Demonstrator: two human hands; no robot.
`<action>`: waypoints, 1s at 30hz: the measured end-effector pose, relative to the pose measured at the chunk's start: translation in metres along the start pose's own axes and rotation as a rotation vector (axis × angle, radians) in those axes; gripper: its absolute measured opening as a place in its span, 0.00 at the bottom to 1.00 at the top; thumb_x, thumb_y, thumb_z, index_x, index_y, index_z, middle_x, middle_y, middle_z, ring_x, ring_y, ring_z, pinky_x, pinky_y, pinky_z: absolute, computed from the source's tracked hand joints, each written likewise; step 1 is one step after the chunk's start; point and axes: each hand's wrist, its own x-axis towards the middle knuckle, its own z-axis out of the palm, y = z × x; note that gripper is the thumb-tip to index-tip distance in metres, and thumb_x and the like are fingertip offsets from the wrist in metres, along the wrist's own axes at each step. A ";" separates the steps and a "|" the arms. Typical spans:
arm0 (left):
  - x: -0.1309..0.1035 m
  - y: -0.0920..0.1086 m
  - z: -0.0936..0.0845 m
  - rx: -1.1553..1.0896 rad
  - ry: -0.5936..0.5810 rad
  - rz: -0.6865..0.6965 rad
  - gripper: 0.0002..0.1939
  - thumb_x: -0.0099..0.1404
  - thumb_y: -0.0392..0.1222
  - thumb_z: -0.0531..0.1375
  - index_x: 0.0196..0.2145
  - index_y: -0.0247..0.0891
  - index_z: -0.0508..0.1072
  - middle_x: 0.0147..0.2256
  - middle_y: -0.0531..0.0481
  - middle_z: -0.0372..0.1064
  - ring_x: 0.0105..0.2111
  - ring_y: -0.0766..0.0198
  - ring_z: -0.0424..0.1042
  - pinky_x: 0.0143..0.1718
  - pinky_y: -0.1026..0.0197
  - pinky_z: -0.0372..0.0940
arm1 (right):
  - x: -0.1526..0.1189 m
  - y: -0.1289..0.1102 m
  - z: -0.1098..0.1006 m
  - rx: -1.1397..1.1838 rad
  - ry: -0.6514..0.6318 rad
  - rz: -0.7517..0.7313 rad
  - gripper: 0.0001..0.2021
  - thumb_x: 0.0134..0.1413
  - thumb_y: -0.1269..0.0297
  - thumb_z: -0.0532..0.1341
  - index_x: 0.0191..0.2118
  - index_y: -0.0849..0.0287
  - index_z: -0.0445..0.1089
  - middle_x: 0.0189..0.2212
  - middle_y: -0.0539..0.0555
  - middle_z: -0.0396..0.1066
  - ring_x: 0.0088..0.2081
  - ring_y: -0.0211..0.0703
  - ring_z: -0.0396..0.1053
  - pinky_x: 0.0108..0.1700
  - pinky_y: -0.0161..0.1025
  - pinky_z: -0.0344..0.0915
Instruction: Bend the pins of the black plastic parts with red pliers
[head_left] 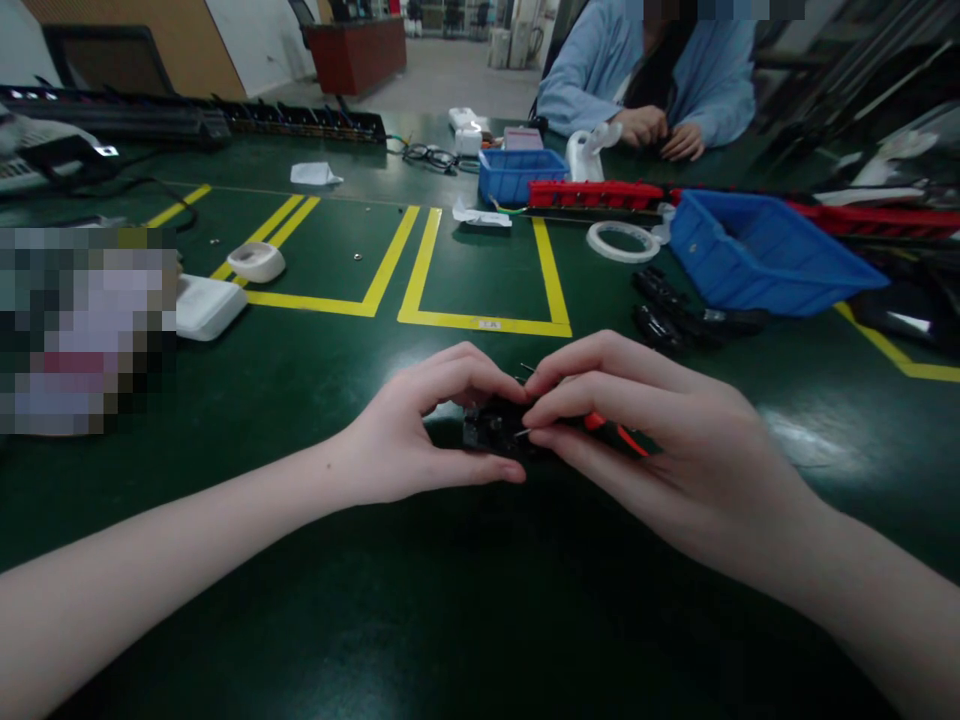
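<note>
Between the thumb and fingers of my left hand [442, 430] is a small black plastic part [487, 428], held just above the green table. My right hand [660, 450] meets it from the other side, its fingertips pinched at the part's right end. A thin metal pin [523, 433] sticks out from those fingertips toward the part. Behind the right fingers, a strip of orange-red material [631, 440] shows; most of it is hidden, so I cannot tell its kind. The fingers also cover the right end of the black part.
Several black plastic parts [660, 300] lie beyond my right hand, near a tilted blue bin [772, 250] and a tape roll [622, 241]. A smaller blue bin [521, 175] stands farther back. A white case [210, 307] lies left. Across the table sits a person [585, 70].
</note>
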 end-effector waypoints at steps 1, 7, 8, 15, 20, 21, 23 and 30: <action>-0.001 0.000 0.000 0.007 0.004 0.027 0.20 0.59 0.43 0.70 0.47 0.38 0.71 0.43 0.47 0.71 0.43 0.59 0.72 0.44 0.58 0.70 | 0.000 -0.001 -0.002 0.011 -0.002 0.011 0.06 0.61 0.69 0.58 0.37 0.55 0.73 0.42 0.56 0.71 0.41 0.45 0.72 0.38 0.40 0.72; -0.005 0.002 0.002 0.135 -0.018 0.133 0.20 0.59 0.44 0.70 0.47 0.38 0.71 0.42 0.48 0.75 0.40 0.62 0.75 0.42 0.62 0.70 | 0.000 -0.006 -0.002 0.063 -0.015 0.024 0.06 0.61 0.69 0.59 0.36 0.56 0.74 0.43 0.56 0.72 0.41 0.45 0.73 0.38 0.39 0.72; -0.005 0.002 0.002 0.148 -0.019 0.135 0.20 0.59 0.45 0.70 0.47 0.38 0.71 0.42 0.48 0.76 0.40 0.62 0.76 0.41 0.63 0.70 | 0.000 -0.007 -0.002 0.065 -0.020 0.028 0.06 0.61 0.69 0.59 0.36 0.56 0.74 0.43 0.56 0.72 0.41 0.45 0.73 0.38 0.39 0.72; -0.005 0.002 0.001 0.171 -0.012 0.143 0.19 0.60 0.46 0.69 0.47 0.38 0.72 0.40 0.47 0.76 0.38 0.61 0.76 0.39 0.62 0.71 | 0.000 -0.008 -0.006 0.068 -0.081 0.020 0.07 0.60 0.72 0.59 0.36 0.56 0.74 0.46 0.57 0.72 0.43 0.46 0.73 0.40 0.39 0.72; -0.005 0.001 0.001 0.164 -0.029 0.144 0.19 0.60 0.45 0.69 0.46 0.38 0.71 0.40 0.48 0.76 0.39 0.62 0.76 0.40 0.63 0.70 | -0.001 -0.007 -0.007 0.099 -0.084 0.038 0.07 0.61 0.71 0.59 0.35 0.56 0.74 0.45 0.56 0.72 0.42 0.43 0.73 0.41 0.37 0.71; -0.005 0.001 0.001 0.166 -0.027 0.139 0.19 0.60 0.45 0.69 0.46 0.38 0.72 0.40 0.48 0.76 0.39 0.62 0.76 0.39 0.63 0.70 | -0.001 -0.007 -0.007 0.104 -0.087 0.041 0.07 0.61 0.71 0.59 0.34 0.57 0.74 0.45 0.55 0.72 0.42 0.43 0.73 0.41 0.36 0.71; -0.005 0.001 0.001 0.172 -0.025 0.131 0.18 0.60 0.46 0.69 0.46 0.38 0.72 0.39 0.48 0.76 0.38 0.61 0.76 0.39 0.62 0.70 | -0.001 -0.007 -0.007 0.103 -0.098 0.044 0.07 0.60 0.72 0.59 0.34 0.57 0.73 0.46 0.55 0.72 0.43 0.42 0.73 0.41 0.36 0.71; -0.005 -0.001 0.001 0.198 -0.043 0.133 0.18 0.60 0.45 0.69 0.46 0.37 0.71 0.40 0.48 0.75 0.38 0.62 0.76 0.39 0.63 0.70 | -0.006 -0.014 0.001 -0.078 -0.078 0.003 0.06 0.60 0.73 0.58 0.35 0.58 0.72 0.48 0.58 0.72 0.43 0.45 0.73 0.40 0.40 0.71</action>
